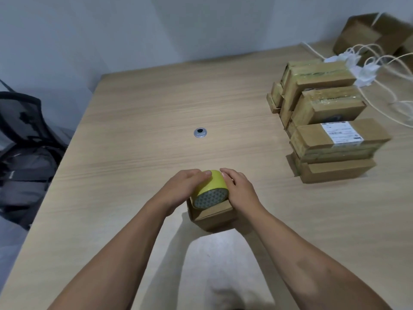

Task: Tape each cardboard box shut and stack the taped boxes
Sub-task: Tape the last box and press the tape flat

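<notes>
A small cardboard box (214, 217) lies on the wooden table (138, 113) in front of me. A yellow tape roll (211, 189) rests on top of it, its patterned side facing me. My left hand (185, 186) grips the roll from the left, fingers curled over its top. My right hand (238, 186) holds the roll's right side and hides the box's right edge. Stacks of taped cardboard boxes (330, 135) stand at the right of the table.
White cables and plugs (366, 70) trail behind the stacks at the far right. An open cardboard carton (368, 34) sits in the far right corner. A round metal grommet (200, 132) is set in the table's middle. A dark office chair (24, 139) stands left of the table.
</notes>
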`<state>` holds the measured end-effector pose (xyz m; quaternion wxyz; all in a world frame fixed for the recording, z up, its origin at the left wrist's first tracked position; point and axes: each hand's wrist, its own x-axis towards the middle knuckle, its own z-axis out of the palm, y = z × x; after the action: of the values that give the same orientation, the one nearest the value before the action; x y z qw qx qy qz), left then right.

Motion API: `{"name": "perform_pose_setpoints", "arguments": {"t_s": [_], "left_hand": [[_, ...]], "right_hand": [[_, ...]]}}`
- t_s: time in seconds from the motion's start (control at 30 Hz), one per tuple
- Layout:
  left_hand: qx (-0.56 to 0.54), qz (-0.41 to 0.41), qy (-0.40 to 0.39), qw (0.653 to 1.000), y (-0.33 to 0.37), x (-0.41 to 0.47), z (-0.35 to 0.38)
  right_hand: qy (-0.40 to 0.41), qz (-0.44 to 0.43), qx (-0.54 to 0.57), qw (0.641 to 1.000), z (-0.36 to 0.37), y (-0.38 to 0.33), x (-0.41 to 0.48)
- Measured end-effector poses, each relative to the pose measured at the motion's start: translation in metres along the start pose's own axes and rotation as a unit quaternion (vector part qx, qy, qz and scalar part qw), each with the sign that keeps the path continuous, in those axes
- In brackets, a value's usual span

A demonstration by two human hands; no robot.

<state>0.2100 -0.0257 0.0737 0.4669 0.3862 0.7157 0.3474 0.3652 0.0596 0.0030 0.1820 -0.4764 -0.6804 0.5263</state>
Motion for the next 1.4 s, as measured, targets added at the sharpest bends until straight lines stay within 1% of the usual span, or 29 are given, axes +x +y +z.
{"name": "perform_pose_setpoints", "arguments": {"t_s": [0.07,0.17,0.3,0.47,0.6,0.7,0.77,0.93,1.1,1.2,1.3,1.4], "left_hand": [[-0.014,0.005,-0.017,1.000,0.001,0.000,0.001],[-0.017,0.007,-0.022,1.000,0.000,0.000,0.004],[-0.004,0.006,-0.034,0.999,-0.001,0.002,0.003],[0.046,0.009,-0.049,0.998,0.005,0.004,-0.011],[0.065,-0.003,-0.068,0.996,0.007,-0.002,-0.021],[0.099,-0.009,-0.063,0.993,0.006,-0.004,-0.026],[0.144,-0.009,-0.050,0.988,0.008,-0.005,-0.029],[0.256,-0.008,-0.023,0.966,0.014,-0.004,-0.036],[0.347,-0.027,-0.018,0.937,0.021,-0.004,-0.043],[0.409,-0.058,-0.012,0.911,0.021,-0.003,-0.048],[0.444,-0.092,-0.008,0.891,0.019,-0.002,-0.048],[0.500,-0.133,-0.009,0.856,0.013,0.000,-0.047]], "right_hand": [[-0.002,-0.008,-0.027,1.000,-0.003,0.003,0.004],[-0.022,-0.008,-0.055,0.998,-0.006,0.010,0.007],[-0.035,-0.013,-0.105,0.994,-0.007,0.015,0.009],[-0.028,-0.014,-0.152,0.988,-0.009,0.013,0.006],[-0.022,-0.009,-0.152,0.988,-0.011,0.011,0.003],[-0.028,-0.003,-0.155,0.988,-0.011,0.010,0.003],[-0.028,-0.001,-0.155,0.988,-0.011,0.009,0.003],[-0.030,-0.002,-0.154,0.988,-0.010,0.006,0.002],[-0.036,0.002,-0.156,0.987,-0.007,0.004,0.003],[-0.039,0.000,-0.158,0.987,-0.006,0.003,0.002],[-0.040,0.000,-0.162,0.986,-0.004,0.001,0.003],[-0.036,0.003,-0.168,0.985,-0.005,0.002,0.002]]}}
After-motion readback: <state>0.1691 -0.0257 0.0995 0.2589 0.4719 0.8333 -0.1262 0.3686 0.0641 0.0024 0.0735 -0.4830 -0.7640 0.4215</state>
